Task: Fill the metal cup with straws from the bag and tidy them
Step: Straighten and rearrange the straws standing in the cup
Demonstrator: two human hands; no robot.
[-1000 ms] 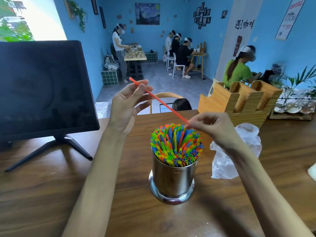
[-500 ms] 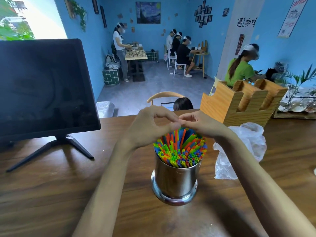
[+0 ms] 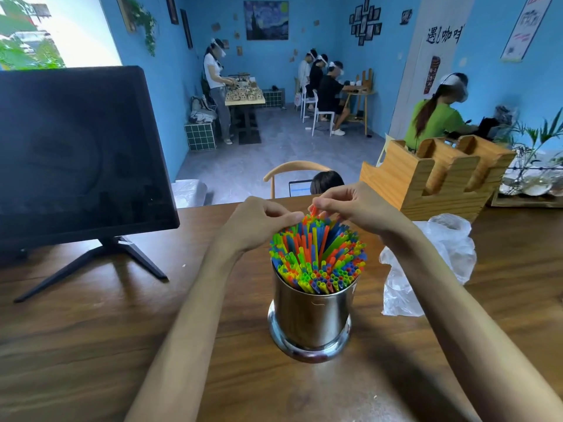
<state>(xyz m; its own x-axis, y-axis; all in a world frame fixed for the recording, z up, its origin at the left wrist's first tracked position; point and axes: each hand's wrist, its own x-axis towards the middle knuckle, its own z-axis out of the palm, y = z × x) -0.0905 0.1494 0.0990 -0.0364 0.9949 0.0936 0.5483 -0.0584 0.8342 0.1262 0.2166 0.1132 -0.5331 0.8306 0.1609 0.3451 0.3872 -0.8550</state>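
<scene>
Metal cup (image 3: 310, 318) near table (image 3: 91, 345) centre, packed with straws (image 3: 318, 257). Left hand (image 3: 259, 222) curled, fingertips touching far straw tops; right hand (image 3: 353, 205) pinching an orange straw (image 3: 313, 211). Bag (image 3: 432, 263) just right; monitor (image 3: 76, 153) far left.
</scene>
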